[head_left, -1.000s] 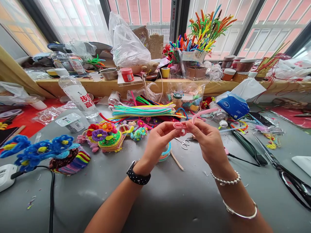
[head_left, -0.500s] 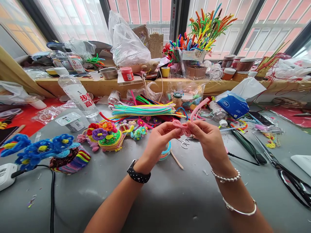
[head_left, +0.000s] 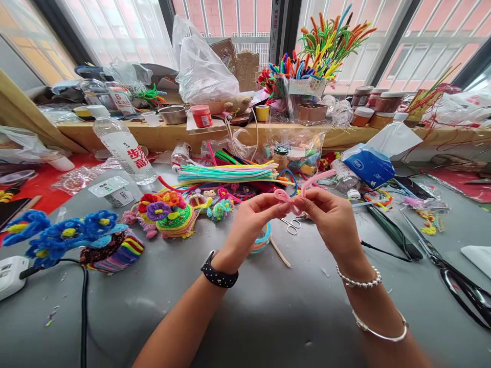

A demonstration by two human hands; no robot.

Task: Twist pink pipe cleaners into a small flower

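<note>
A pink pipe cleaner (head_left: 319, 179), bent into small loops at one end, is pinched between both my hands above the grey table. My left hand (head_left: 251, 220) holds the looped end between thumb and fingers. Close against it, my right hand (head_left: 326, 217) grips the same pipe cleaner, whose free end sticks out to the upper right. Fingers partly cover the loops. Behind my hands lies a bundle of pastel pipe cleaners (head_left: 230, 173). Small scissors (head_left: 292, 226) and a blue-rimmed round thing (head_left: 262, 240), partly hidden by my left hand, are just beneath.
Fuzzy flower pieces (head_left: 171, 217) and a striped pot with blue flowers (head_left: 111, 250) stand at left, near a water bottle (head_left: 126, 148). Large black-handled scissors (head_left: 456, 281) lie at right, beside a dark green tool (head_left: 395, 235). A wooden stick (head_left: 281, 252) lies in the middle.
The pipe cleaner's free end has swung down to the right, from steeply raised to a lower slant. Both hands keep their pinch in nearly the same place.
</note>
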